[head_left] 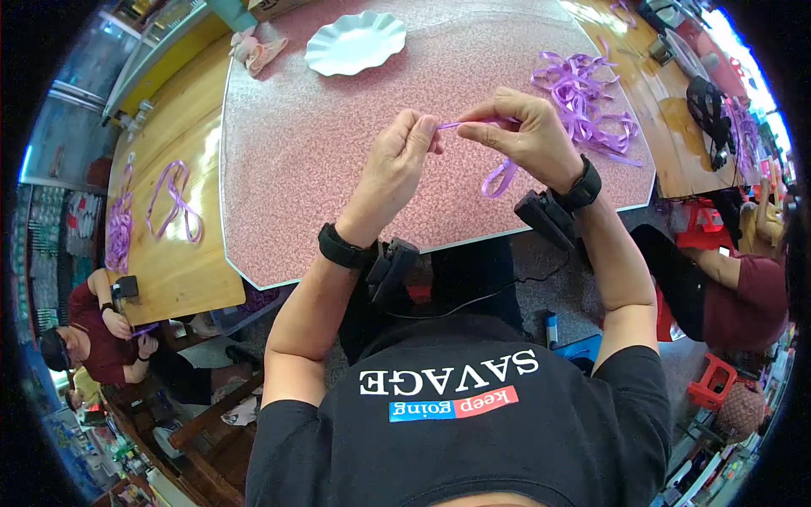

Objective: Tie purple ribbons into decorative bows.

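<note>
A narrow purple ribbon (449, 125) is stretched short and taut between my two hands, above the pink speckled tabletop (312, 177). My left hand (400, 148) pinches one part of it between thumb and fingers. Thumb and forefinger of my right hand (525, 139) close on the ribbon a little to the right. Below the right hand hangs a purple ribbon loop (498, 180). Just beyond that hand, a loose heap of purple ribbons (583, 97) spreads over the table's right side. Inside the fingers, the ribbon's ends are hidden.
A white scalloped plate (356, 44) and a pale pink cloth item (255, 51) lie at the far side. More purple ribbons (175, 203) rest on the wooden table to the left. Co-workers sit at both sides, near red stools (714, 382). A thin cable crosses my lap.
</note>
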### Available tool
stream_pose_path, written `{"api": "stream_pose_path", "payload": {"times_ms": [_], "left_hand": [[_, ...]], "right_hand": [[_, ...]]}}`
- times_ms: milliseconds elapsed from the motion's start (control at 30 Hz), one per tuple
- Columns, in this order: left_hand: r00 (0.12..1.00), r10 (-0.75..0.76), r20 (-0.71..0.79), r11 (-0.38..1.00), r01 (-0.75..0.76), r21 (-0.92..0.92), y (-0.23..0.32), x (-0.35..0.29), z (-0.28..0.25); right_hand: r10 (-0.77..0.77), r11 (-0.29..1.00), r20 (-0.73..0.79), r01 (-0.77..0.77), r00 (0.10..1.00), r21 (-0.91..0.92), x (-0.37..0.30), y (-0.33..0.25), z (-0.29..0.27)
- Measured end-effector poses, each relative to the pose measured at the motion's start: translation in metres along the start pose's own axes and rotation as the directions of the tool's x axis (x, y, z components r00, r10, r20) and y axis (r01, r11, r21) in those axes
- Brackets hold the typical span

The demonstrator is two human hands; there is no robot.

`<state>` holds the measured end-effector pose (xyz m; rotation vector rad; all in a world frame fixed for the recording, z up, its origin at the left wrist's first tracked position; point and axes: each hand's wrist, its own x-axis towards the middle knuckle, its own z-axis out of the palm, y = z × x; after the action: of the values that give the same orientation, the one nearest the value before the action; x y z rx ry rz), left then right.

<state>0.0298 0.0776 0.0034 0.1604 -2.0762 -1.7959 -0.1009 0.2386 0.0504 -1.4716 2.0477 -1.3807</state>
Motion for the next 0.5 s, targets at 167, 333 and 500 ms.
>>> {"api": "stream_pose_path", "payload": {"times_ms": [167, 333, 500], "left_hand": [[0.98, -0.13, 0.149, 0.931, 0.173, -0.321, 0.005, -0.004, -0.002], [0.979, -0.105, 0.173, 0.902, 0.167, -0.397, 0.008, -0.006, -0.003], [0.995, -0.062, 0.072, 0.861, 0.09, -0.501, 0.014, -0.003, 0.002]], "right_hand": [[0.111, 0.976, 0.001, -0.109, 0.994, 0.189, 0.0, 0.007, -0.001], [0.153, 0.95, -0.011, -0.144, 0.988, 0.277, 0.001, 0.015, 0.0], [0.374, 0.829, 0.023, -0.346, 0.927, 0.44, 0.0, 0.022, 0.015]]}}
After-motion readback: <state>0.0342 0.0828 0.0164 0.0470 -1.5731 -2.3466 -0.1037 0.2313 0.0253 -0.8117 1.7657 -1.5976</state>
